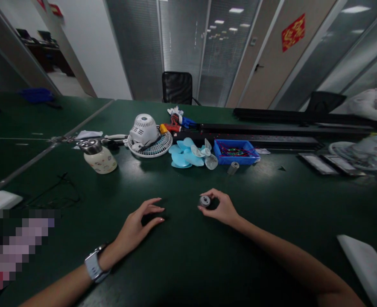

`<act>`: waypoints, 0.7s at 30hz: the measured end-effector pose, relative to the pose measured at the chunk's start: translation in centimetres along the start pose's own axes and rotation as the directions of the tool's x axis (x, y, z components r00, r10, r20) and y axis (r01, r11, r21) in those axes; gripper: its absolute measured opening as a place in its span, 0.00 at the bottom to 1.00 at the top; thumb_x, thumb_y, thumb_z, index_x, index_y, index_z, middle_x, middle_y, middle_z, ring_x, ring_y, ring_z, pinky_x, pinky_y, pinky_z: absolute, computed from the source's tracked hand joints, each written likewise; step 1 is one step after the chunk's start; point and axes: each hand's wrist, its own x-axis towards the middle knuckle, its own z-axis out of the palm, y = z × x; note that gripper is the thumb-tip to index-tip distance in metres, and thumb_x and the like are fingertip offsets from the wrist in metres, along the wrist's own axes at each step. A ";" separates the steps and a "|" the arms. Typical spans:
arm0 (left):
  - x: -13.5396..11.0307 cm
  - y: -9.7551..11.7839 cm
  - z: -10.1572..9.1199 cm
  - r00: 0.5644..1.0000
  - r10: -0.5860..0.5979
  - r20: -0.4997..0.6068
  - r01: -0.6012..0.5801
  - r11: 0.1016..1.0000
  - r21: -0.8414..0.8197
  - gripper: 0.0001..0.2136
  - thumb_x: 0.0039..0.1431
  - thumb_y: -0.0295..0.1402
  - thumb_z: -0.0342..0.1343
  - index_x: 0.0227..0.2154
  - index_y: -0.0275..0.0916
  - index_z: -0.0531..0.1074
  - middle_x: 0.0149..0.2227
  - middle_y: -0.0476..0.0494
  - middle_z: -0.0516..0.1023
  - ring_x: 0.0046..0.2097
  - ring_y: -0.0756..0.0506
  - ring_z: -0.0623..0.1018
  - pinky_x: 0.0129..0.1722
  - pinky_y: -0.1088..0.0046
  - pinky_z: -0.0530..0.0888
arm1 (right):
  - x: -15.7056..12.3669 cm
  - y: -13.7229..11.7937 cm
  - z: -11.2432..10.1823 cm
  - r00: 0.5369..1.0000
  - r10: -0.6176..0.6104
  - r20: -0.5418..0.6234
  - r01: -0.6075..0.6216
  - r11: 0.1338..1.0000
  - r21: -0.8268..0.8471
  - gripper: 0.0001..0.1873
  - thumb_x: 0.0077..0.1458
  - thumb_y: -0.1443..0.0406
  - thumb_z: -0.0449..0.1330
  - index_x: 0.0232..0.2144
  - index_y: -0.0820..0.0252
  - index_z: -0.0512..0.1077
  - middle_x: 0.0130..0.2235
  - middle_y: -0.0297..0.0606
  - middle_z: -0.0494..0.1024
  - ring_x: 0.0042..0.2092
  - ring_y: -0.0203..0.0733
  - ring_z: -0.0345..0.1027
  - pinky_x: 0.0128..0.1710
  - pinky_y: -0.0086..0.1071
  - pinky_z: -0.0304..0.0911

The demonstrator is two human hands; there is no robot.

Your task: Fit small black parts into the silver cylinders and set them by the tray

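Observation:
Between the thumb and fingers of my right hand (222,209) is a small cylindrical metal motor (205,201), its round end facing up, at the table surface. My left hand (135,226), with a watch on its wrist, hovers to the left of it, fingers apart and holding nothing. Farther back, a similar metal cylinder (233,168) stands in front of a blue bin (238,159) of wires and small parts. Left of the bin lie light-blue fan blades (182,154) and a clear fan blade (211,161).
A white fan housing (145,131) on its grille and a cream bottle (100,160) stand at the back left. Black rails (258,138) run along the back right. A white slab-like object (366,264) lies near right; another person's sleeve (370,105) shows far right.

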 end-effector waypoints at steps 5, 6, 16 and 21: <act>0.0 0.3 -0.2 0.997 -0.070 -0.030 0.068 0.997 -0.047 0.15 0.67 0.40 0.49 0.54 0.44 0.62 0.45 0.44 0.81 0.48 0.43 0.80 0.47 0.63 0.75 | 0.6 7.7 -7.4 0.927 0.161 -0.338 -0.216 0.968 -0.130 0.22 0.43 0.53 0.67 0.39 0.59 0.74 0.37 0.39 0.79 0.35 0.41 0.73 0.38 0.35 0.69; 0.0 0.4 -0.2 0.996 -0.080 -0.038 0.077 0.995 -0.055 0.14 0.67 0.40 0.48 0.53 0.44 0.63 0.44 0.45 0.81 0.47 0.43 0.80 0.46 0.64 0.75 | 1.0 9.3 -8.9 0.896 0.187 -0.402 -0.259 0.957 -0.132 0.24 0.43 0.52 0.67 0.38 0.60 0.74 0.36 0.40 0.79 0.34 0.42 0.73 0.37 0.36 0.69; 0.1 0.5 -0.2 0.980 -0.145 -0.136 0.131 0.985 -0.108 0.13 0.68 0.40 0.43 0.46 0.42 0.68 0.37 0.46 0.81 0.41 0.44 0.79 0.43 0.67 0.72 | 1.8 12.9 -13.6 0.684 -0.009 -0.729 -0.337 0.883 -0.327 0.44 0.39 0.48 0.66 0.54 0.66 0.63 0.49 0.52 0.72 0.46 0.53 0.69 0.48 0.48 0.63; 0.3 0.7 -0.4 0.972 -0.161 -0.172 0.143 0.983 -0.113 0.12 0.67 0.37 0.42 0.40 0.40 0.69 0.29 0.49 0.75 0.33 0.45 0.76 0.35 0.70 0.70 | 1.0 2.2 -4.9 0.912 -0.307 -0.274 0.155 0.873 -0.463 0.21 0.56 0.57 0.60 0.50 0.57 0.70 0.40 0.40 0.75 0.43 0.43 0.69 0.46 0.39 0.59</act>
